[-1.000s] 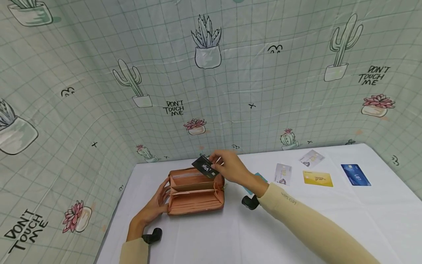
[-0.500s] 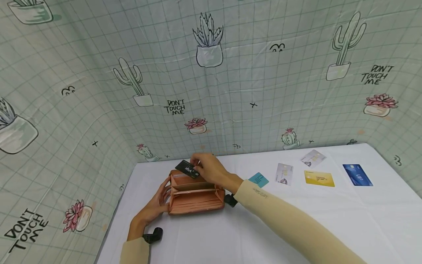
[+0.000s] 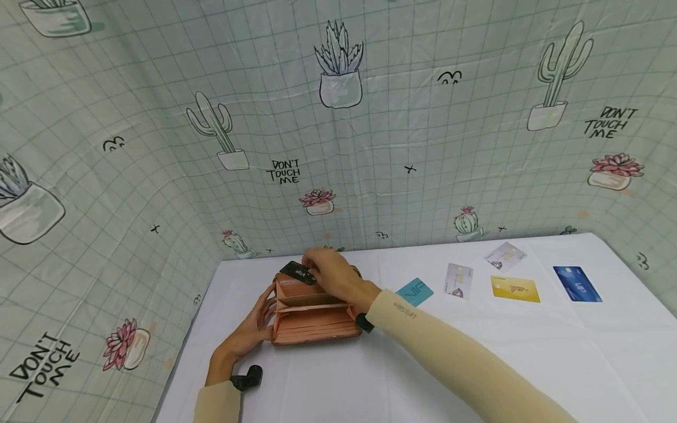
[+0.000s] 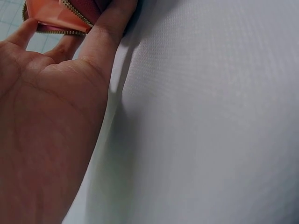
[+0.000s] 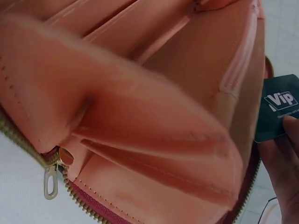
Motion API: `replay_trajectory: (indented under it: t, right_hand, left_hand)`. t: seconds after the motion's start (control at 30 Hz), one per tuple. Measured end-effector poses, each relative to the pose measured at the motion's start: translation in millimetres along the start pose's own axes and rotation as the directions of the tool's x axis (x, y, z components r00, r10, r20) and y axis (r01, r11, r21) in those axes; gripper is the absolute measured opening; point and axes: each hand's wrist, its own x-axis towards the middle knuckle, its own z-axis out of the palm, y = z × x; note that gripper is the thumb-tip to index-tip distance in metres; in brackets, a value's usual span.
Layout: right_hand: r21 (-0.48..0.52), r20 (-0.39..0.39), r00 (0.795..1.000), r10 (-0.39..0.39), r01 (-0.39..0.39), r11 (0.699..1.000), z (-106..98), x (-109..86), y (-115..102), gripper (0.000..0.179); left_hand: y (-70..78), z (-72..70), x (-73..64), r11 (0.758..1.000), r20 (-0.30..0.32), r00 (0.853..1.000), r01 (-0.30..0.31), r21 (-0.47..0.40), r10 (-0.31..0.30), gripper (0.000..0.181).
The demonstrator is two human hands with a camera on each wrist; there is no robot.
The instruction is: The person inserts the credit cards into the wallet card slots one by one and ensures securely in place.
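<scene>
An orange zip-around wallet (image 3: 316, 326) lies unzipped and spread wide on the white table, its card slots facing up. My left hand (image 3: 250, 330) grips its left side, thumb at the near corner and fingers along the edge; the left wrist view shows those fingers against the brass zip of the wallet (image 4: 58, 14). Between the thumb and fingers of my right hand (image 3: 334, 275) is a black VIP card (image 3: 296, 271), tilted over the wallet's far compartment. In the right wrist view the card (image 5: 279, 103) stands at the outer far edge of the pocket dividers.
Right of the wallet lie a teal card (image 3: 415, 292), a silver card (image 3: 458, 281), another silver card (image 3: 505, 256), a yellow card (image 3: 515, 288) and a blue card (image 3: 577, 284). A patterned cloth backdrop (image 3: 370, 147) rises behind the table.
My right hand has carried the black card leftward over the wallet's far compartment and lowered it slightly, uncovering the teal card. My left hand keeps its hold on the wallet.
</scene>
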Motion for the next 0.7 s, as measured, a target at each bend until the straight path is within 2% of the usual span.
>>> replay_trajectory:
  t: [0.2, 0.4, 0.53, 0.7]
  right_hand:
    - [-0.063, 0.014, 1.000, -0.020, 0.021, 0.998, 6, 3.4, 0, 0.015]
    - [-0.110, 0.030, 0.997, -0.070, 0.073, 0.991, 6, 5.9, 2, 0.013]
    - [-0.142, 0.065, 0.995, -0.081, 0.090, 0.986, 4, 8.3, 3, 0.013]
    - [-0.239, 0.129, 0.988, -0.089, 0.118, 0.964, 4, 11.4, 0, 0.019]
  left_hand:
    - [-0.9, 0.2, -0.3, 1.000, -0.004, 1.000, 0.010, 0.003, -0.010, 0.118]
    - [-3.4, -1.2, 0.3, 1.000, 0.009, 1.000, -0.013, 0.012, 0.013, 0.118]
    - [-3.9, -2.2, 0.9, 0.999, 0.009, 1.000, -0.025, 0.023, 0.025, 0.118]
    - [-2.1, -1.1, 0.4, 1.000, 0.006, 1.000, -0.010, 0.021, 0.010, 0.118]
